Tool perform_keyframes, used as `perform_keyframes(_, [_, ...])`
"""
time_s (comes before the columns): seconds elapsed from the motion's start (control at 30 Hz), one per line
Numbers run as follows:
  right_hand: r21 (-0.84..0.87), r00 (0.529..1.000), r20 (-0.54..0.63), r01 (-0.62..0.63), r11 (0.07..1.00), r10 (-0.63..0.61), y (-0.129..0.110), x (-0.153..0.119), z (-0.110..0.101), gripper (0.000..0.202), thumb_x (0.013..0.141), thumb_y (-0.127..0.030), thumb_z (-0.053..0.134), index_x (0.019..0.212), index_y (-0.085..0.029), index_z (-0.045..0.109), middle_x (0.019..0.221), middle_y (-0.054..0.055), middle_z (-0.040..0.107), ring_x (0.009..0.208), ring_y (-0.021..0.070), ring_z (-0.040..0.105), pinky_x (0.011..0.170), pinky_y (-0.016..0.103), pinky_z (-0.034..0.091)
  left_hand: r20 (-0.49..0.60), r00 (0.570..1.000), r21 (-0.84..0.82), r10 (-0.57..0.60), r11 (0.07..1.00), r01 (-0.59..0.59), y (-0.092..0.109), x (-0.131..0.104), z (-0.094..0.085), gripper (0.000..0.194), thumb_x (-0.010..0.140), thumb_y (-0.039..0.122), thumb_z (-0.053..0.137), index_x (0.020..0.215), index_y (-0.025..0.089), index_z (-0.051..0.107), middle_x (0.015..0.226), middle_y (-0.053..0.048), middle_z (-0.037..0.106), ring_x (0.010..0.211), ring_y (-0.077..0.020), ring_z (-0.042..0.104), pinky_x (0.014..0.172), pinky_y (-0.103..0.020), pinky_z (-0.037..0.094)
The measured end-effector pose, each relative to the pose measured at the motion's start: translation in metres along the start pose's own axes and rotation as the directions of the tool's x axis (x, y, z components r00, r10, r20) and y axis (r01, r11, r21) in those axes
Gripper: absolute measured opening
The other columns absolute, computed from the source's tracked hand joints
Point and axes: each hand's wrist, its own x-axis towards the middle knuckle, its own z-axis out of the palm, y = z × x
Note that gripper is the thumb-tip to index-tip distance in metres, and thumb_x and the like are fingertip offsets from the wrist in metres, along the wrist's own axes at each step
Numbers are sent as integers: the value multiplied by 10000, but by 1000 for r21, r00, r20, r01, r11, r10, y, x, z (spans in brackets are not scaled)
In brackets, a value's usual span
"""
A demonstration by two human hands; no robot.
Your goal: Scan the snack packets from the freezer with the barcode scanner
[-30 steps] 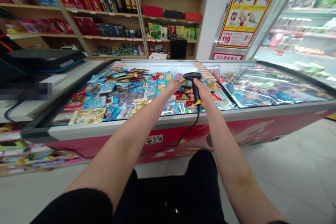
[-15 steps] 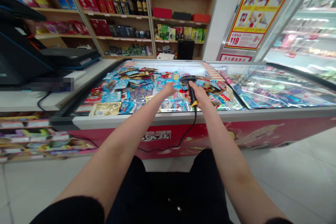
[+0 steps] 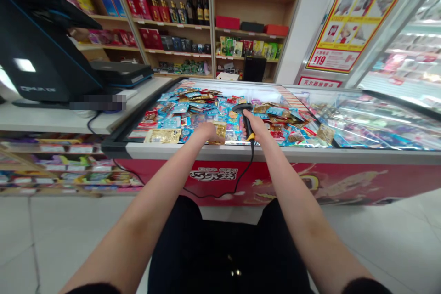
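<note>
A: How do the grips stand?

B: The handle of a black-and-yellow barcode scanner is clamped in the right hand, its head tipped over spread packets. The left hand is laid at a gold foil packet, by the front edge; the packet protrudes past the fingers. Whether it is pinched or merely touched cannot be told.

A: And the packet relative to the scanner?

B: Left of it, near but apart, and closer to the front.

A: Changes against the frame half a second ago?

B: The left hand was then held close beside the scanner; it has been drawn away leftward, onto the gold foil packet. The scanner has been kept in the right hand. A tan-gold packet is now found across the lid's black divider, which was bare there. The view has been turned left, so more of the checkout terminal is shown.

A: Containers?

B: Blue, red and gold packets are heaped on the glass top of a chest freezer; at right, packaged goods are seen under the glass, partly hidden by glare. Boxes, bottles and pouches are held on the wooden shelves behind.
</note>
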Motion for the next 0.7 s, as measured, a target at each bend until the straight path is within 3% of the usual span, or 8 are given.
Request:
perform_keyframes(0.13, [-10,999,32,-21,1000,22,-2,-6,9,389,974,-505,642,773,-197,516,513,-41,514,368,90,455,351,204,389,67,997,56,-36,998,33,-13,10,3,866,520,614,896,1194,97,732,1363,-301,611,1376,-489,469,1131,-521,383])
perform_keyframes(0.27, [-23,999,29,-22,999,23,-2,-8,11,380,980,-504,633,788,-195,525,516,-45,518,370,90,450,349,206,387,-21,998,-31,-64,998,63,-17,17,3,821,488,518,929,1191,144,727,1347,-265,620,1353,-453,499,1111,-492,409])
perform_keyframes(0.4, [-33,1000,22,-4,999,4,-1,-6,11,379,966,-516,649,803,-194,535,528,-43,527,383,92,464,351,202,381,-93,994,-108,-59,993,49,-15,19,4,660,527,406,932,1122,195,738,1195,-197,705,1253,-402,594,1072,-462,439])
perform_keyframes(0.6, [-35,1000,20,-10,999,11,0,-2,14,360,993,-464,620,772,-199,516,507,-38,512,377,101,461,343,211,382,-215,971,-162,-105,984,70,-3,16,6,502,629,304,901,1070,145,722,1154,-204,697,1191,-381,628,1024,-423,464])
perform_keyframes(0.7, [-23,999,31,-10,1000,11,-1,-2,14,352,1016,-431,583,760,-199,514,492,-35,503,373,105,456,343,213,389,-305,949,-174,-83,984,30,2,13,11,497,714,284,853,1164,135,707,1208,-201,649,1180,-366,620,1022,-416,467])
